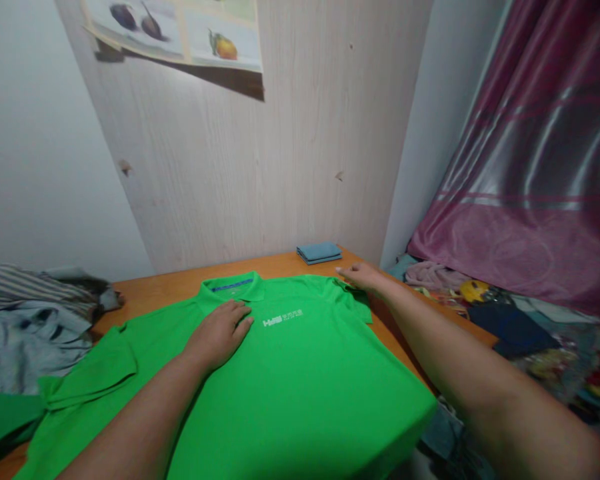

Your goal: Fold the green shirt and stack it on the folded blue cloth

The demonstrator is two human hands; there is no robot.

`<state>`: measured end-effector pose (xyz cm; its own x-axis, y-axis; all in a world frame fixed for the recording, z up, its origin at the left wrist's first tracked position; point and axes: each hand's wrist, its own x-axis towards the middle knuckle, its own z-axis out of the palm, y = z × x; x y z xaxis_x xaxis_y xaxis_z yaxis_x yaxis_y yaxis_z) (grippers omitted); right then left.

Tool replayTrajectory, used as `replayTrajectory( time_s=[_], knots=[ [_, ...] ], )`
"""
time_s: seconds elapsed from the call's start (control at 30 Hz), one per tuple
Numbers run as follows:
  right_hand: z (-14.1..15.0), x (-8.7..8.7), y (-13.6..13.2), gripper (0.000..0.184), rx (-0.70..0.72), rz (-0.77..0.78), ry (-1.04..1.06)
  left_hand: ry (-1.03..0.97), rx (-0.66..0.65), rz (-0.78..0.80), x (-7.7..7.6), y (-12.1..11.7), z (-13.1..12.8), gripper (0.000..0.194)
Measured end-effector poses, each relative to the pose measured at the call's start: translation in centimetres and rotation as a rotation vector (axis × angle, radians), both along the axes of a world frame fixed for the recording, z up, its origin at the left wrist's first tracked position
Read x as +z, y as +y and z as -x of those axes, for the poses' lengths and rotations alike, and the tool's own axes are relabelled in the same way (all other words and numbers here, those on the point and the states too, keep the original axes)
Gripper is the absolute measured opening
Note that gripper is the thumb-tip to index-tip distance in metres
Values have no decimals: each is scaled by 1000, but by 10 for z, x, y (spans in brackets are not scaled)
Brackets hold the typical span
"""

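Note:
A bright green polo shirt (300, 387) lies spread front side up, its collar toward the wall and white print on the chest. My left hand (223, 333) rests flat on it just below the collar, fingers stretched out and holding nothing. At the far right shoulder, my right hand (361, 275) is closed at the edge of the short sleeve (355, 303), seemingly pinching its fabric; the fingertips are partly hidden. The left sleeve (97, 367) is folded over onto the shirt. The shirt's lower right part hangs over the table's edge.
A folded blue-grey cloth or wallet (320, 252) sits at the back of the orange table (155, 285). Crumpled clothes (35, 333) are piled on the left. Right of the table are mixed items, a dark blue cloth (513, 327) and a pink curtain (530, 247). A wall stands behind.

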<state>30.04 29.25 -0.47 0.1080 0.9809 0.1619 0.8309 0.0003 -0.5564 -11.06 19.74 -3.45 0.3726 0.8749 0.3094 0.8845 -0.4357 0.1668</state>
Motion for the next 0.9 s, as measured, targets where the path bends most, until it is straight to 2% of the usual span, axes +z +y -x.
replayTrajectory(
  time_s=[0.13, 0.3, 0.43, 0.6, 0.83, 0.9],
  knots=[
    [1, -3, -2, 31, 6, 38, -84, 6, 2, -2, -4, 3, 3, 57],
    [-2, -8, 15, 14, -169, -47, -34, 21, -5, -18, -4, 4, 4, 57],
    [-9, -13, 26, 18, -274, -89, 21, 23, -4, -16, -5, 5, 4, 57],
    [-13, -13, 30, 25, -250, -108, -63, 33, 0, -17, -7, 6, 4, 58],
    [-11, -8, 18, 47, -295, -65, -194, 28, 2, -14, -4, 4, 3, 57],
    [-9, -4, 12, 48, -308, -59, -234, 26, 0, -12, -3, 3, 3, 57]
  ],
)
